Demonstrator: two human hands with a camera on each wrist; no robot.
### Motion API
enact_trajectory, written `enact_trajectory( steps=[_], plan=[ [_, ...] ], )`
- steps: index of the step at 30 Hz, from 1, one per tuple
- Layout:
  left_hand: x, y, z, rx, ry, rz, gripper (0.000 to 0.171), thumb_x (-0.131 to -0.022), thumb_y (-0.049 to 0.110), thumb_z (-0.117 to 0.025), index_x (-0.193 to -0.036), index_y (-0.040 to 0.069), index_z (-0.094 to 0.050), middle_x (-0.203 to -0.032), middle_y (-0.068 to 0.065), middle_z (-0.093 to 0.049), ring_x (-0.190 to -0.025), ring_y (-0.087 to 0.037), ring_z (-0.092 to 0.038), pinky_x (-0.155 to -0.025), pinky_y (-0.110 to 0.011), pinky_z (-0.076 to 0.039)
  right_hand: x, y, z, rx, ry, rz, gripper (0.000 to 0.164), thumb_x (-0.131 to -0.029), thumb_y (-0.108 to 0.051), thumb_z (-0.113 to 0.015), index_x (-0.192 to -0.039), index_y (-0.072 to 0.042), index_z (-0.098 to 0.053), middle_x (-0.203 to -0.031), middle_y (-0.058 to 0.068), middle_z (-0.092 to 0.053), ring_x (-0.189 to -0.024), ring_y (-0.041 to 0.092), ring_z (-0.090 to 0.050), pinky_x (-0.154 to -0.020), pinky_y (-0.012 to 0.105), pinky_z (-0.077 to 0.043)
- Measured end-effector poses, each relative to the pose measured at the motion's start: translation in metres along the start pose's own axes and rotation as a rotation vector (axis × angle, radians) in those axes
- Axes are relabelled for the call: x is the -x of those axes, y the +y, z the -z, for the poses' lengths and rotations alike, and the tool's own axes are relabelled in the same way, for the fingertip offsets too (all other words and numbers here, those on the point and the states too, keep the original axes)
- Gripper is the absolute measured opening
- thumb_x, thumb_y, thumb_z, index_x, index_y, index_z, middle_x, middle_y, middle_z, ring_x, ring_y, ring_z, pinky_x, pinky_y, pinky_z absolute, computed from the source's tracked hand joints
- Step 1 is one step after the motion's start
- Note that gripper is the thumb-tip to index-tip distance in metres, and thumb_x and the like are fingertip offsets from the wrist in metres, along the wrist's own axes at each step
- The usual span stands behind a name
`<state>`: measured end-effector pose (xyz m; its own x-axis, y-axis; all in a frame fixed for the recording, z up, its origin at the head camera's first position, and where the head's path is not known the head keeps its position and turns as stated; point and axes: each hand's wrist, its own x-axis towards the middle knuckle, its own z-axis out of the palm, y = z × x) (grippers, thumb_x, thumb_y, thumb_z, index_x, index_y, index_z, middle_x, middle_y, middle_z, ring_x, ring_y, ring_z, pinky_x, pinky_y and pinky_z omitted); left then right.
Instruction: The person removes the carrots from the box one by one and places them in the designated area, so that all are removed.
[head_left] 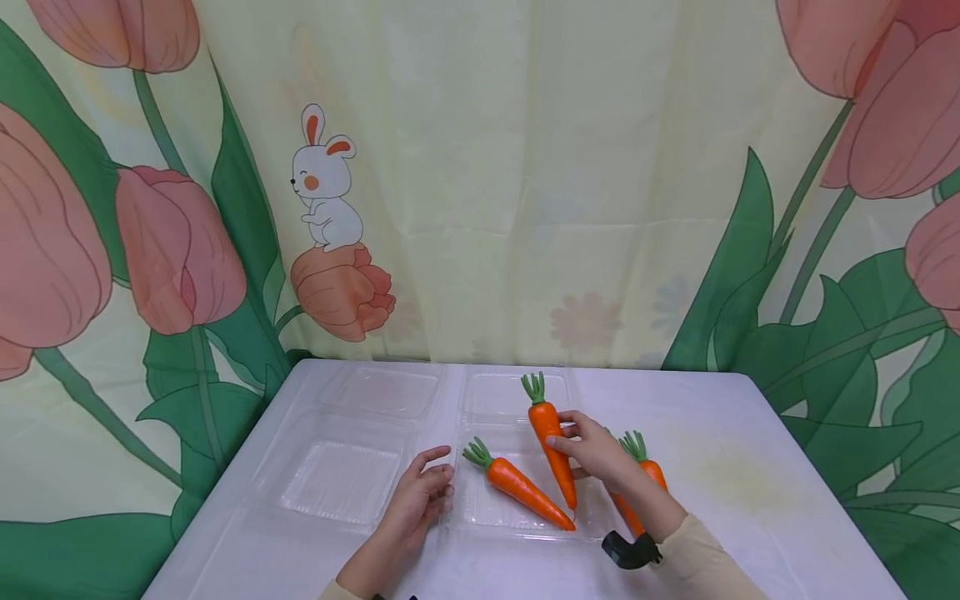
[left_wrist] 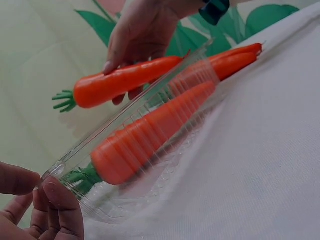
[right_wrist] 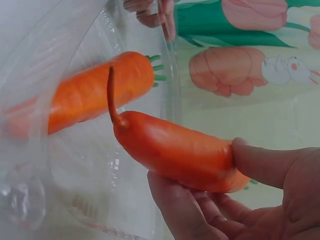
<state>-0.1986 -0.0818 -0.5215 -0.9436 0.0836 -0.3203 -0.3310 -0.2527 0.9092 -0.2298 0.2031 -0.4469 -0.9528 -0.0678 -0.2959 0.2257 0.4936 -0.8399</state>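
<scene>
My right hand (head_left: pixel 596 450) holds an orange carrot (head_left: pixel 553 450) with a green top, its thumb and fingers around the body. This carrot is tilted above a clear plastic container (head_left: pixel 480 521). A second carrot (head_left: pixel 525 493) lies inside that container, slanting with its tip toward the near right. At the container's left rim, my left hand (head_left: pixel 420 500) pinches the edge between thumb and fingers, as the left wrist view shows at the rim corner (left_wrist: pixel 52 170). More carrots (left_wrist: pixel 237 60) lie beyond the container's right side, partly hidden by the right forearm in the head view.
Another clear container (head_left: pixel 341 483) stands to the left, its lid (head_left: pixel 382 392) laid back. The lid (head_left: pixel 487 392) of the right container also lies toward the back. A white cloth (head_left: pixel 720 533) covers the table, and a tulip-print curtain (head_left: pixel 480 183) hangs behind it.
</scene>
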Motion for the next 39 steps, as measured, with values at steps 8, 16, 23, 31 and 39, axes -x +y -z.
enact_trajectory(
  steps=[8, 16, 23, 31, 39],
  plan=[
    [0.000, 0.002, 0.000, -0.003, -0.007, 0.001, 0.052, -0.100, 0.008, -0.062, -0.148, 0.004, -0.042, -0.101, -0.001, -0.058, -0.075, -0.011, -0.056, -0.060, -0.020, -0.046, 0.006, 0.003, 0.009, -0.009, -0.005, -0.005, 0.061, -0.099, -0.025, -0.070, -0.149, 0.000, -0.044, -0.137, 0.025, -0.056, -0.107, 0.032, -0.067, -0.074, 0.044, -0.064],
    [-0.001, 0.001, 0.001, -0.003, -0.005, 0.007, 0.051, -0.099, 0.009, -0.061, -0.147, 0.005, -0.043, -0.100, -0.001, -0.059, -0.075, -0.012, -0.056, -0.059, -0.020, -0.046, 0.013, 0.010, 0.022, -0.016, -0.007, -0.011, 0.063, -0.099, -0.028, -0.069, -0.149, 0.001, -0.042, -0.135, 0.026, -0.057, -0.106, 0.030, -0.065, -0.076, 0.044, -0.063],
    [0.001, 0.002, 0.001, -0.008, -0.001, 0.011, 0.051, -0.099, 0.008, -0.062, -0.146, 0.006, -0.044, -0.100, -0.001, -0.059, -0.075, -0.012, -0.057, -0.059, -0.019, -0.046, 0.020, 0.015, 0.034, 0.011, 0.002, -0.047, 0.065, -0.100, -0.030, -0.068, -0.150, 0.001, -0.040, -0.138, 0.028, -0.055, -0.102, 0.029, -0.066, -0.077, 0.042, -0.063],
    [0.000, 0.003, 0.001, -0.004, -0.007, 0.003, 0.050, -0.099, 0.008, -0.061, -0.146, 0.006, -0.044, -0.100, -0.001, -0.059, -0.075, -0.012, -0.056, -0.060, -0.020, -0.046, 0.028, 0.023, 0.050, 0.006, -0.002, -0.048, 0.065, -0.102, -0.029, -0.064, -0.150, 0.004, -0.037, -0.142, 0.032, -0.050, -0.106, 0.032, -0.066, -0.079, 0.045, -0.063],
    [0.000, 0.001, 0.002, -0.008, 0.003, 0.009, 0.049, -0.100, 0.008, -0.062, -0.145, 0.007, -0.045, -0.102, -0.002, -0.059, -0.075, -0.013, -0.057, -0.060, -0.020, -0.047, 0.034, 0.035, 0.065, 0.032, 0.000, -0.059, 0.068, -0.103, -0.031, -0.063, -0.151, 0.007, -0.033, -0.140, 0.036, -0.049, -0.106, 0.033, -0.066, -0.079, 0.046, -0.063]
  ],
)
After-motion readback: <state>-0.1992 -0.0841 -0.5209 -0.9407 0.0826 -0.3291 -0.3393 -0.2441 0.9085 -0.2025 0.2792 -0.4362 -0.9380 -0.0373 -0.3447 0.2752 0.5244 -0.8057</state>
